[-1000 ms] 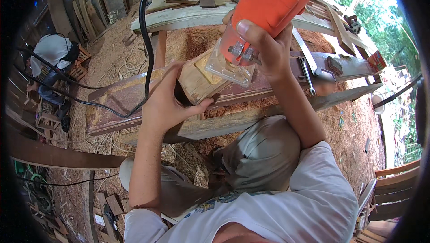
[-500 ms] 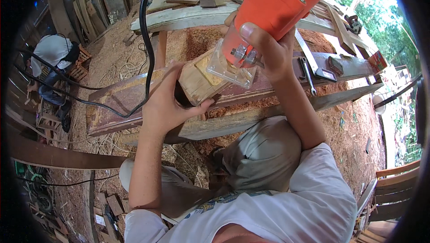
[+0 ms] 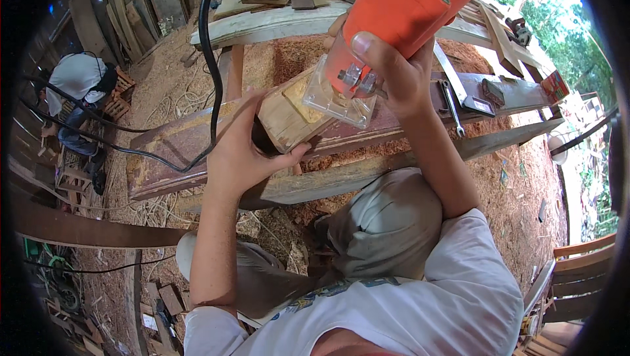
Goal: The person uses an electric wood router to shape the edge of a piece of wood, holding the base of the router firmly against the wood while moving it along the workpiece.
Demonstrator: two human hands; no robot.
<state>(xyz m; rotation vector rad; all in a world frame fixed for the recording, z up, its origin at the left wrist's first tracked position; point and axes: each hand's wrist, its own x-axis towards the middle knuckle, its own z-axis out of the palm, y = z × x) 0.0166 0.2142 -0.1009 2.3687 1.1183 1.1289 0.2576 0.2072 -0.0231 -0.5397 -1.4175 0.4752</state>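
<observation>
An orange trim router (image 3: 410,11) with a clear plastic base (image 3: 338,103) is tilted over a wooden block (image 3: 289,120). My right hand (image 3: 394,70) is wrapped round the router's lower body, its thumb pressed on the orange housing. The base rests on the block's upper face, where a shallow, paler recess (image 3: 305,103) shows at the near end. My left hand (image 3: 246,143) clasps that end, with the thumb along the near edge and the fingers behind it. The router's bit is hidden by the base and housing.
Beneath the block lies a reddish-brown plank (image 3: 177,152), bearing a wrench (image 3: 451,110), a square (image 3: 453,80) and a small red box (image 3: 554,87). A black cord (image 3: 209,47) loops past my left hand. Another person (image 3: 77,87) crouches at the far left. Sawdust (image 3: 164,106) covers the floor.
The near end of the block has shifted slightly left with my left hand, and more of the recess shows beside the router's base. Both hands keep their hold.
</observation>
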